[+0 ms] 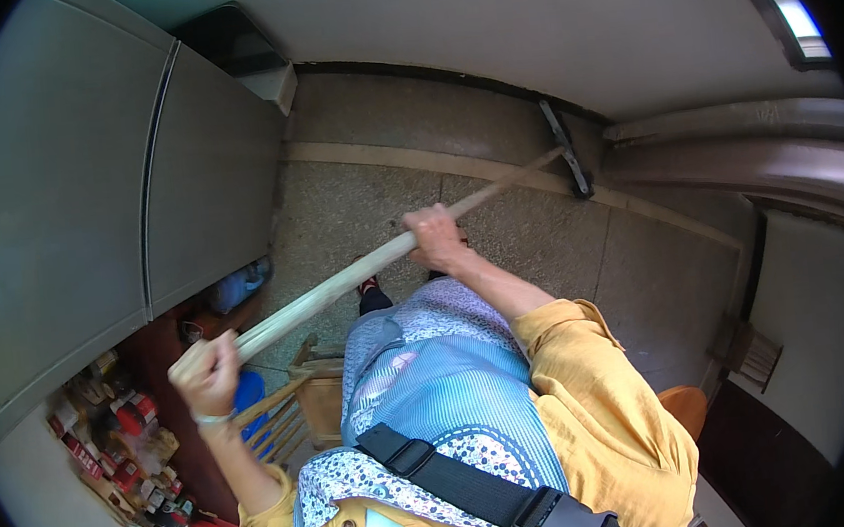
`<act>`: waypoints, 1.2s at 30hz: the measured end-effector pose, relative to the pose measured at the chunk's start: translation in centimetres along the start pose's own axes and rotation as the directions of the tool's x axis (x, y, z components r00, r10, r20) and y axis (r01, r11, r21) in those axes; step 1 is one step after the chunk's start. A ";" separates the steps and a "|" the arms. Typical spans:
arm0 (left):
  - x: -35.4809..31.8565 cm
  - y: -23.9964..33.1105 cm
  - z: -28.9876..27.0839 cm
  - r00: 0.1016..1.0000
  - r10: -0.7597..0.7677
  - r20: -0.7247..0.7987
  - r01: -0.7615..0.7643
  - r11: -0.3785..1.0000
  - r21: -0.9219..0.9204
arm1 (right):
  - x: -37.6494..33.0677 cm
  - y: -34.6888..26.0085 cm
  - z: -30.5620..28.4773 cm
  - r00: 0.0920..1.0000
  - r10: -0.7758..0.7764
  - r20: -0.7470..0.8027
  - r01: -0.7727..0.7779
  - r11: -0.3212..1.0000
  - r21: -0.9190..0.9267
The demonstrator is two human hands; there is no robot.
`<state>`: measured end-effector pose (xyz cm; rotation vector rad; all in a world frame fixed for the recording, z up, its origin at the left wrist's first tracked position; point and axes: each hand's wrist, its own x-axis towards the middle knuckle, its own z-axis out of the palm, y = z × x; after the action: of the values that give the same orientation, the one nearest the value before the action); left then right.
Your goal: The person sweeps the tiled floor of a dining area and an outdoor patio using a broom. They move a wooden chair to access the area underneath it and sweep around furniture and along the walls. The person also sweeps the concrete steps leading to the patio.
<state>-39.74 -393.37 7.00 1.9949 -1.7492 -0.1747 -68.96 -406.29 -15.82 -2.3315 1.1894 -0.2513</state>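
Note:
A long pale wooden handle [334,295] runs slantwise across my front, from near left to far right. At its far end is a narrow grey and black bar head [566,151], resting on the floor close to the wall; it looks like a floor squeegee. My left hand [207,375] is closed round the handle's near end, with a band on the wrist. Farther along, about mid-handle, my right hand [437,238] wraps round it as well. The fingers of both hands are curled and slightly blurred.
A tall grey refrigerator [63,174] stands at the left. Below it are shelves with several small boxes [134,414]. A wooden chair [317,383] and a blue bucket-like thing [250,394] are by my left side. Large pipes [733,151] run along the right wall.

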 end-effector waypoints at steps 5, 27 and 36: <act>-2.9 -2.9 -11.4 0.989 -0.104 -0.107 0.119 0.983 0.137 | 4.6 -12.7 0.6 0.972 -0.235 0.028 0.231 0.968 0.098; -0.1 -4.1 -15.5 0.984 -0.167 0.068 0.140 0.946 0.291 | 11.5 -16.4 5.2 0.947 -0.316 -0.053 0.315 0.890 0.329; 13.9 7.6 -0.2 0.929 0.273 0.248 -0.285 0.959 0.012 | 6.1 4.7 -1.3 0.965 0.129 -0.228 -0.089 0.980 0.178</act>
<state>-44.06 -407.26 13.39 1.7907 -2.1910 -0.2965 -69.12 -413.96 -17.52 -2.1270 1.3513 -0.5833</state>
